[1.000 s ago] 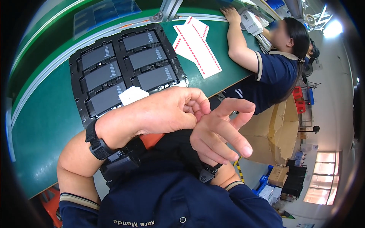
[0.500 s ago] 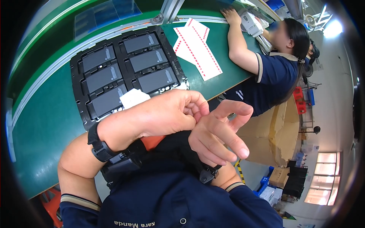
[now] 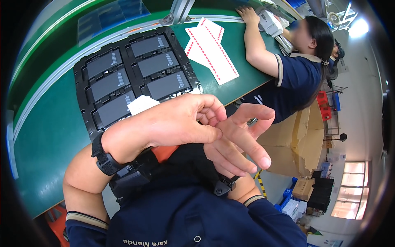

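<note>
My left hand (image 3: 183,117) reaches across from the left with its fingers curled in, thumb and fingertips pressed against the back of my right hand near the knuckles. Anything pinched there is too small or hidden to make out. My right hand (image 3: 236,142) is held out with thumb and fingers spread, nothing seen in it. Behind my left wrist lies a black plastic tray (image 3: 132,76) holding several flat, dark grey rectangular packs (image 3: 168,85) that look like batteries. A small white piece (image 3: 142,104) rests at the tray's near edge, partly covered by my forearm.
White strips with red dotted edges (image 3: 214,53) lie right of the tray on the green tabletop (image 3: 45,140). A metal post (image 3: 179,11) stands at the back. To the right, a co-worker (image 3: 296,78) sits with an arm on the table, before a large cardboard box (image 3: 288,140).
Both hands stay together with only a slight shift. The left thumb lies a little farther over the right hand. The whole view has moved slightly.
</note>
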A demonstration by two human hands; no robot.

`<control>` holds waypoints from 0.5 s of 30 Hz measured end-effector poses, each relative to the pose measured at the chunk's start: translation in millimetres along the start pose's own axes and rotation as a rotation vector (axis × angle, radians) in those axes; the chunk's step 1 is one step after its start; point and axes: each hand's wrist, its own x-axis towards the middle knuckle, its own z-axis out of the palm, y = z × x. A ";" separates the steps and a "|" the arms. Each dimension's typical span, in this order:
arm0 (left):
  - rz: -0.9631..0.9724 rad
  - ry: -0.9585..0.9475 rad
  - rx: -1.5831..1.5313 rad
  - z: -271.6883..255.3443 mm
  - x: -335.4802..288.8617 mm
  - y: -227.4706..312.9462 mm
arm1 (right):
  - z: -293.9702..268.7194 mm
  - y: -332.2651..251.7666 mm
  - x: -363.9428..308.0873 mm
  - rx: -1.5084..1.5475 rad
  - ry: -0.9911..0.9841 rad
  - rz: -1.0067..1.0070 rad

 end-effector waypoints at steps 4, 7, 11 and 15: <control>-0.021 0.022 0.059 -1.8 4.9 -4.7 | -4.0 0.2 -6.3 0.000 0.000 0.001; -0.017 0.004 0.002 -2.9 6.3 -9.3 | -9.1 -2.8 -2.7 0.001 -0.060 0.034; 0.006 0.007 -0.093 0.8 2.7 -1.9 | -8.4 -8.0 -2.8 -0.015 -0.137 0.043; 0.013 0.000 -0.088 4.2 1.8 -4.7 | -11.4 -11.7 -2.3 -0.071 -0.200 0.068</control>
